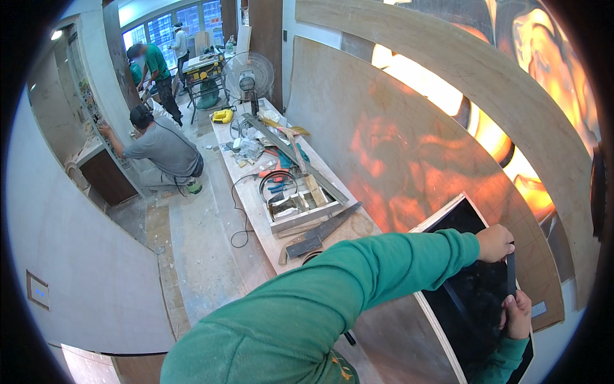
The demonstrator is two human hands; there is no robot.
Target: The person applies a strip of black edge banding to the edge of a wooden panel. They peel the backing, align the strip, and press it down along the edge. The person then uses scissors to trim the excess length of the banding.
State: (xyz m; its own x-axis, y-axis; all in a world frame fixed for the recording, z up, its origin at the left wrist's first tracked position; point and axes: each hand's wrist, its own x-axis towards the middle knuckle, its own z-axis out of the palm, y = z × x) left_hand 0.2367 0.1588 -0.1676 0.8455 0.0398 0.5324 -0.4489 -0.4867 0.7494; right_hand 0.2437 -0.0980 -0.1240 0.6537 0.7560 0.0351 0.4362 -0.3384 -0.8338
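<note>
A black panel (470, 281) edged with pale wood lies at the lower right. My left arm, in a green sleeve, stretches across the view, and my left hand (495, 243) is closed on the upper end of a narrow dark strip (511, 274). Below it, my right hand (517, 315) pinches the strip's lower end. The strip runs between the two hands over the panel's right side. A second thin dark line or strip (455, 301) crosses the panel; I cannot tell whether it is loose.
On the long bench (256, 221) are a handsaw (332, 221), a wooden tray (300, 221) of tools, cables and a yellow tool (222, 116). A fan (248, 75) stands beyond. One person in grey (163, 148) crouches left; others work farther back. A large board (358, 128) leans at right.
</note>
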